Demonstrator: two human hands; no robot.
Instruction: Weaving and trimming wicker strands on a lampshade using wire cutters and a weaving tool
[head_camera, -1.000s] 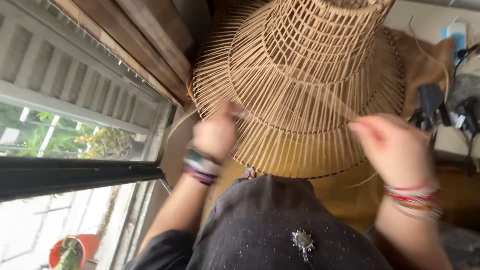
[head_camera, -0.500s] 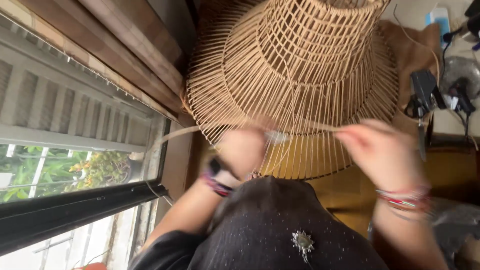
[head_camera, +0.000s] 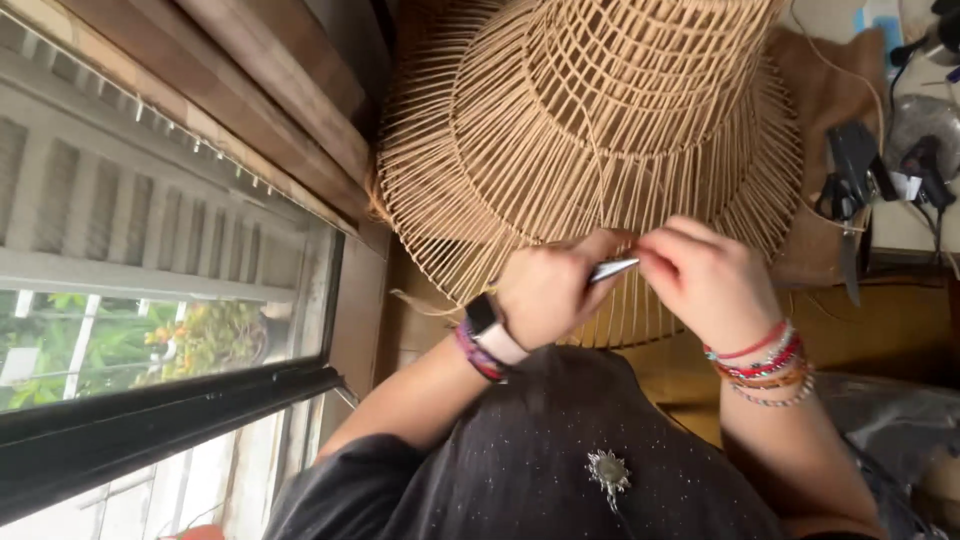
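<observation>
A large tan wicker frame (head_camera: 590, 130), shaped like a tiered lampshade of thin rattan ribs, stands before me. My left hand (head_camera: 545, 290) is closed around a slim silver metal tool (head_camera: 612, 268) at the frame's lower rim. My right hand (head_camera: 700, 275) meets it from the right, fingers pinched at the tool's tip and the rattan strands there. Both wrists carry several bracelets. A loose rattan strand (head_camera: 420, 305) trails to the left of the rim.
A window (head_camera: 150, 330) with a dark frame and greenery outside fills the left. Brown wooden boards (head_camera: 270, 90) lean at the upper left. Black cables, a clip-like tool (head_camera: 850, 180) and a round metal object (head_camera: 920, 130) lie at the right on a yellow-brown surface (head_camera: 880, 320).
My hands have come together at the lower rim; the right hand moved left to the silver tool. The view shifted, so the frame sits higher and more to the right.
</observation>
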